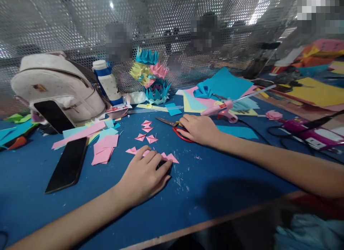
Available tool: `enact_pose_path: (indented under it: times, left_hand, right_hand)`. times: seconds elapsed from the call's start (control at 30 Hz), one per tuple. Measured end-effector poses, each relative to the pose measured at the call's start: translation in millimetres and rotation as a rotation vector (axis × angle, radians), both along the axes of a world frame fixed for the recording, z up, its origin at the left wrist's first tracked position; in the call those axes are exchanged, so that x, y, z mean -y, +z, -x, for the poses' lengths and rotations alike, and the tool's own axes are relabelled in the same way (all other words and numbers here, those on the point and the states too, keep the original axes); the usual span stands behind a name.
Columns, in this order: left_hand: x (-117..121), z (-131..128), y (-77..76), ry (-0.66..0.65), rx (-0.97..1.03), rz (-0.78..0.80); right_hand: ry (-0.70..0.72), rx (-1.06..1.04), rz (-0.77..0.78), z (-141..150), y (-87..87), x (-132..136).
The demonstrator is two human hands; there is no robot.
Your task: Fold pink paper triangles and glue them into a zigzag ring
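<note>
Pink folds (152,139) lie on the blue table (188,192), some in a row under the fingers of the left hand (145,174), others just beyond it. Apart from it, the right hand (200,130) lies over the handles of the scissors (167,121), near the glue gun (221,108); whether either hand grips or merely rests, I cannot tell. Behind, the backpack's (56,81) metal badge (39,87) and the bottle's (108,81) markings are too small to read.
</note>
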State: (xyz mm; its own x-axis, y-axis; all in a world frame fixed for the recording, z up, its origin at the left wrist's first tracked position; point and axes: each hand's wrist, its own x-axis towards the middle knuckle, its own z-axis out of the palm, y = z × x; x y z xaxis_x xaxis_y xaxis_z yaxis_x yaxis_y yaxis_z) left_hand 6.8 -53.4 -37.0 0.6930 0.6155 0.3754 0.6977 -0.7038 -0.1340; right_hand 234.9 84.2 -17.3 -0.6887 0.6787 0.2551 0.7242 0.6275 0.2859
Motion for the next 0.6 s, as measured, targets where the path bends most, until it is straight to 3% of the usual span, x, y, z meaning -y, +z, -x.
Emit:
enact_pose_path:
  times: [0.13,0.3,0.6]
  left_hand:
    - [6,-4,0.5,0.016,-0.019,-0.060]
    - [6,-6,-2.4,0.010,-0.022,-0.093]
    - [6,-6,-2.7,0.002,-0.022,-0.098]
  right_hand:
    - [-0.106,0.032,0.019,-1,-1.6,3]
    - [-0.033,0.073,-0.003,-2,-2.3,10]
    - [0.011,0.030,0.088,2,-2.3,11]
